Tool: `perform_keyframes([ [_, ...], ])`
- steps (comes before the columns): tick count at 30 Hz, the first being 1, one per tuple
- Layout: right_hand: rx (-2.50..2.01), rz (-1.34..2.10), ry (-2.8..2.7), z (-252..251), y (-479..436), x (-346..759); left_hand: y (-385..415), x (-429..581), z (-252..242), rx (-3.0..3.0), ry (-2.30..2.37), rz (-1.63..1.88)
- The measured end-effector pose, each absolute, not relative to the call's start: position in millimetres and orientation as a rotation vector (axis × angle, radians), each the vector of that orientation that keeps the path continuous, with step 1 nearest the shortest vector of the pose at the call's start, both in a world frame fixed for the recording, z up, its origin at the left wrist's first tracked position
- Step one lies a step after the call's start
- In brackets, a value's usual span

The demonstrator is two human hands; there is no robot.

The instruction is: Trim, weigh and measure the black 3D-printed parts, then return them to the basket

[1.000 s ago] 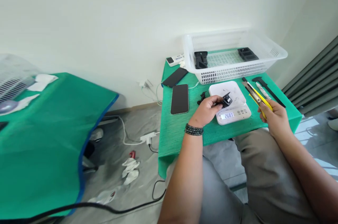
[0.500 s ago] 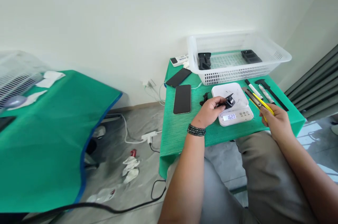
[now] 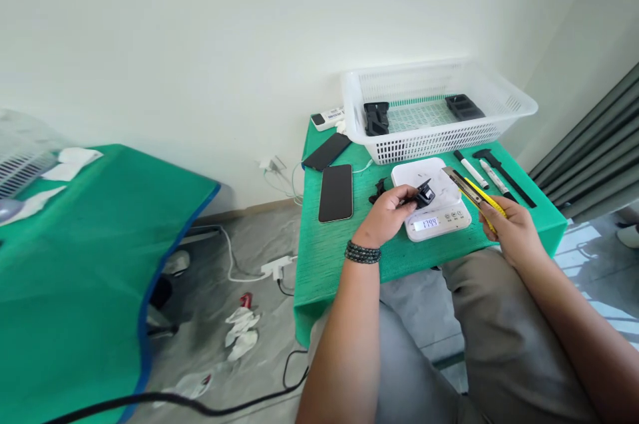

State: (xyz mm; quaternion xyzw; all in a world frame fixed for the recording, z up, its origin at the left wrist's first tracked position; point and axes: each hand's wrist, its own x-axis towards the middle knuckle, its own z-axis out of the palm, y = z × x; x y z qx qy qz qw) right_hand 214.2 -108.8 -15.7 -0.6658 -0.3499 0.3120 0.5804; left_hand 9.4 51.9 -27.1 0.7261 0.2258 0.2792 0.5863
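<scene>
My left hand [image 3: 392, 214] is closed on a small black plastic part [image 3: 425, 195], held over the white digital scale [image 3: 439, 174]. Its display [image 3: 426, 223] is lit with a number that seems to read 179.4. Whether the part or my fingers press on the scale, I cannot tell. My right hand [image 3: 512, 227] grips a yellow utility knife [image 3: 472, 192], its metal end directed up and left, close to the scale's right edge. Another black piece [image 3: 379, 190] lies on the green cloth just left of the scale.
Behind the scale stands a white plastic basket [image 3: 429, 148] holding black moulded parts [image 3: 375, 119]. Two markers [image 3: 472, 170] and a black caliper [image 3: 504, 178] lie to the right. Two phones [image 3: 336, 194] rest at left. A second green-covered table [image 3: 100, 264] stands farther left.
The whole view has shifted slightly, moving the table leftward in it. The scale's reading has risen from about 162.7 to 179.4. Both hands keep their holds.
</scene>
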Motion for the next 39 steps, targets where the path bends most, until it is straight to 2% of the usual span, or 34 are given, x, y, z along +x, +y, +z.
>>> perform_keyframes([
  [9,-1.615,0.639,-1.174,-1.7,-120.0,199.5,52.9,11.0,-28.6,1.678,0.522,0.663],
  [15,-1.696,0.555,-0.989,-9.5,-110.9,213.3,53.5,9.3,-26.9,1.727,0.545,0.663],
  [25,-1.317,0.938,-0.827,-5.7,-110.1,199.9,48.7,11.2,-23.8,1.788,0.578,0.684],
  [31,-1.292,1.091,-0.739,-5.7,-109.0,201.4,47.6,14.5,-24.3,1.778,0.577,0.702],
  [39,-1.365,1.130,-0.662,-11.7,-104.2,206.8,47.1,15.0,-23.5,1.769,0.580,0.704],
])
